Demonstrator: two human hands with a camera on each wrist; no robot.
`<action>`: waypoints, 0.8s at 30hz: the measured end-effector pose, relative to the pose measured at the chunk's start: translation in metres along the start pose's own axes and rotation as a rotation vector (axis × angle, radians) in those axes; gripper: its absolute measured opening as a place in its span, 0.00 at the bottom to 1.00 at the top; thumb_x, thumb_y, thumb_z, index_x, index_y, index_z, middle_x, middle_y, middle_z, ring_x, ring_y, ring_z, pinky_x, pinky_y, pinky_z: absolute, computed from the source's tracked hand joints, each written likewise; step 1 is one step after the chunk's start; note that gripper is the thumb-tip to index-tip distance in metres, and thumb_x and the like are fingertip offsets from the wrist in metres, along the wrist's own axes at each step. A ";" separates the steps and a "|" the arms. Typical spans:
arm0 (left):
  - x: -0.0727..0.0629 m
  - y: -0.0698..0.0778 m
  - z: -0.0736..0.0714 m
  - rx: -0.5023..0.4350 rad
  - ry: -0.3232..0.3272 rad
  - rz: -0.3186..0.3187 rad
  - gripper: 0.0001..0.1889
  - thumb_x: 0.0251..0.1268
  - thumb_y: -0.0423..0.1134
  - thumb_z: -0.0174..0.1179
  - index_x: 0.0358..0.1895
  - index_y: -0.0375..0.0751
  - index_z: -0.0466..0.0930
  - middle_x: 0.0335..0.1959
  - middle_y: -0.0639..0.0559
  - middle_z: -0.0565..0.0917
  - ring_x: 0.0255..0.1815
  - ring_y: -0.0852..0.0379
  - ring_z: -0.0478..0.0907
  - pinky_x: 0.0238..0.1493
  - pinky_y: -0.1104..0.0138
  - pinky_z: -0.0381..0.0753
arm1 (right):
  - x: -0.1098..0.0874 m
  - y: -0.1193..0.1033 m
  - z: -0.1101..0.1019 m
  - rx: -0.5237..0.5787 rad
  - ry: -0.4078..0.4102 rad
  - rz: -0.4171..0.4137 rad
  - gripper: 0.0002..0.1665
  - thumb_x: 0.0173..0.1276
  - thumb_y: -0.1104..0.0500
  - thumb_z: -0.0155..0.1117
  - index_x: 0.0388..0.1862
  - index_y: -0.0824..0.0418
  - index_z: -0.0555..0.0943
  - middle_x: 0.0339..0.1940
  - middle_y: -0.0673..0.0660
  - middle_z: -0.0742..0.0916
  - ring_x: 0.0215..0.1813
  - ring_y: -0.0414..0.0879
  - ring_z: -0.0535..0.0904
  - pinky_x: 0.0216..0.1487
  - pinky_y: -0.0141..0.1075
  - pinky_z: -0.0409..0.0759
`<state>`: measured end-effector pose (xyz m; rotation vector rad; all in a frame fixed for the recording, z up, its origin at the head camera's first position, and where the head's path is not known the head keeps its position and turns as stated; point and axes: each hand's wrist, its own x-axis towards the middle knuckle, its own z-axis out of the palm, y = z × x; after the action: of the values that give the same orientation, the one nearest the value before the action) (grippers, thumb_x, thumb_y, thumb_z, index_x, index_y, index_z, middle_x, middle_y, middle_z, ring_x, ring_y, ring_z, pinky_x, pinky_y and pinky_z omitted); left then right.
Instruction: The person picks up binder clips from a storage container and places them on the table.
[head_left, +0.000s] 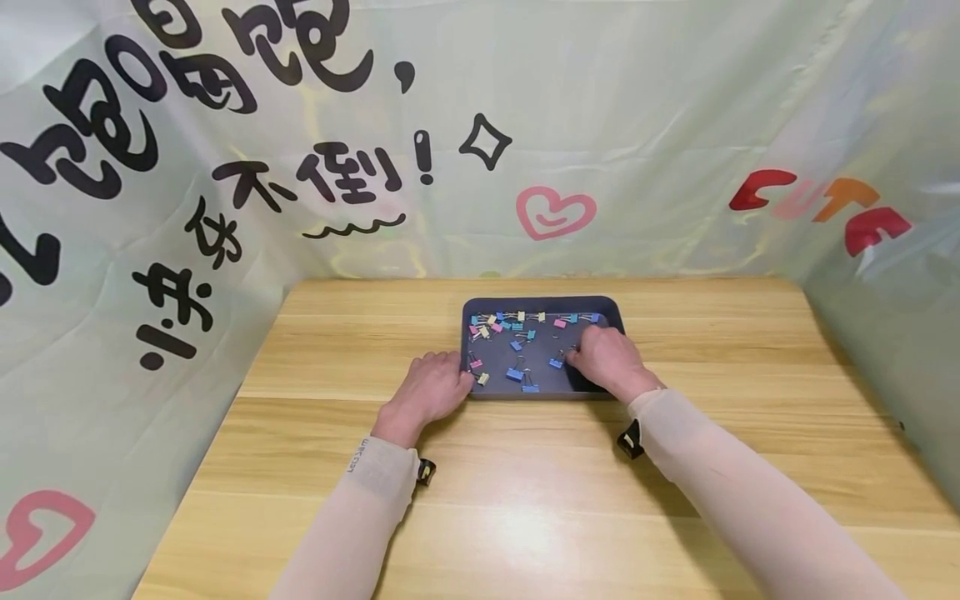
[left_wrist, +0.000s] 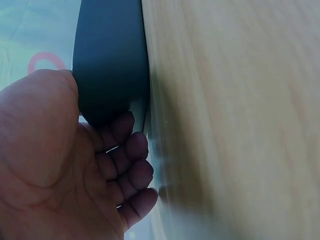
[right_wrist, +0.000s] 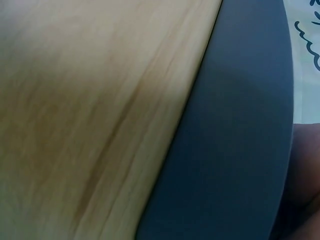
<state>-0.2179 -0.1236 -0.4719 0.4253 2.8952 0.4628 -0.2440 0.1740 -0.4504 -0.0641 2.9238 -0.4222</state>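
Left hand (head_left: 427, 387) gripped lower-left corner of dark-grey rectangular tray (head_left: 540, 305); right hand (head_left: 611, 362) dipped inside right edge, hold indiscernible; pale wooden tabletop (head_left: 510, 492) spanned lower frame.

Wood-grain table (head_left: 517, 475) — dark tray (head_left: 547, 305) resting toward far edge.

On the pale cloth backdrop (head_left: 660, 100), black Chinese characters (head_left: 348, 172) are spelling 快乐不倒!, while a larger line (head_left: 341, 83) above is ending in 饱 and a comma, its top running out of view. Coloured letters (head_left: 849, 192) on the cloth's right side are reading CUTE. Small lettering (head_left: 357, 457) is standing on the left sleeve (head_left: 337, 533), blurring beyond sure reading.
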 end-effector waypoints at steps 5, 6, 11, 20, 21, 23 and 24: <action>0.000 -0.001 0.001 -0.002 0.006 0.007 0.32 0.79 0.51 0.43 0.75 0.32 0.70 0.70 0.40 0.79 0.64 0.42 0.75 0.75 0.46 0.68 | 0.000 0.002 -0.002 -0.017 0.004 -0.006 0.24 0.75 0.50 0.65 0.18 0.60 0.78 0.25 0.60 0.82 0.29 0.53 0.78 0.33 0.46 0.78; 0.000 -0.001 0.001 -0.004 0.007 0.008 0.32 0.79 0.51 0.43 0.75 0.32 0.70 0.70 0.40 0.79 0.64 0.42 0.75 0.75 0.46 0.68 | 0.000 0.002 -0.003 -0.020 -0.002 -0.011 0.25 0.75 0.49 0.64 0.19 0.59 0.78 0.25 0.60 0.82 0.29 0.53 0.78 0.34 0.46 0.78; 0.000 -0.001 0.000 -0.007 0.007 0.014 0.32 0.79 0.50 0.43 0.75 0.32 0.70 0.70 0.40 0.80 0.66 0.42 0.75 0.75 0.46 0.68 | 0.000 0.005 -0.007 -0.011 -0.002 -0.069 0.22 0.78 0.52 0.63 0.24 0.61 0.83 0.25 0.59 0.84 0.29 0.52 0.80 0.36 0.46 0.80; 0.001 0.000 0.000 0.001 0.001 0.012 0.31 0.79 0.50 0.43 0.74 0.32 0.72 0.68 0.41 0.81 0.62 0.43 0.75 0.73 0.47 0.70 | -0.006 0.020 -0.012 -0.049 0.018 -0.403 0.19 0.64 0.72 0.68 0.54 0.64 0.87 0.49 0.62 0.88 0.54 0.58 0.83 0.60 0.57 0.83; 0.001 0.000 0.000 0.002 0.000 0.010 0.31 0.79 0.50 0.43 0.74 0.32 0.72 0.68 0.41 0.81 0.63 0.43 0.75 0.74 0.47 0.70 | -0.007 0.021 -0.011 -0.055 0.010 -0.416 0.19 0.63 0.71 0.70 0.54 0.63 0.87 0.49 0.62 0.87 0.53 0.58 0.82 0.60 0.57 0.82; 0.001 0.000 0.000 -0.003 -0.003 0.008 0.31 0.79 0.51 0.43 0.75 0.33 0.71 0.69 0.41 0.80 0.65 0.43 0.75 0.75 0.47 0.68 | -0.008 0.023 -0.010 -0.059 0.006 -0.432 0.20 0.63 0.69 0.74 0.55 0.62 0.87 0.48 0.61 0.85 0.51 0.56 0.81 0.59 0.55 0.82; 0.001 0.000 0.000 -0.006 -0.004 0.007 0.31 0.79 0.51 0.43 0.75 0.33 0.71 0.70 0.41 0.80 0.66 0.43 0.75 0.75 0.47 0.68 | -0.008 0.024 -0.010 -0.060 0.009 -0.438 0.19 0.63 0.69 0.75 0.54 0.61 0.88 0.47 0.60 0.85 0.50 0.55 0.81 0.58 0.54 0.83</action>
<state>-0.2188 -0.1235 -0.4721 0.4346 2.8888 0.4704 -0.2384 0.2003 -0.4466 -0.7199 2.9177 -0.3945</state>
